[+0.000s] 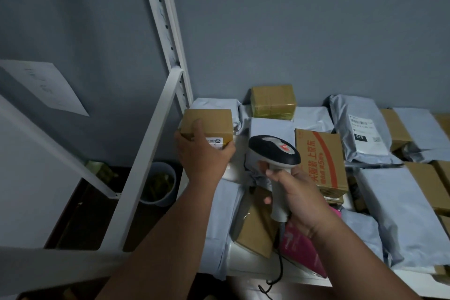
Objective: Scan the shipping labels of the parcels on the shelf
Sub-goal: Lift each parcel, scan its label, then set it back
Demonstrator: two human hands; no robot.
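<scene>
My left hand grips a small brown cardboard box at the shelf's left end; a white shipping label shows on its near face, partly under my fingers. My right hand holds a grey and black barcode scanner by its handle, the head pointing left toward the box. The scanner's black cable hangs down in front of the shelf. Grey poly mailers and brown boxes cover the shelf.
A taped brown box sits at the back. A carton with red print stands beside the scanner. A grey mailer with a label lies to the right. The white upright and brace stand left, a bucket below.
</scene>
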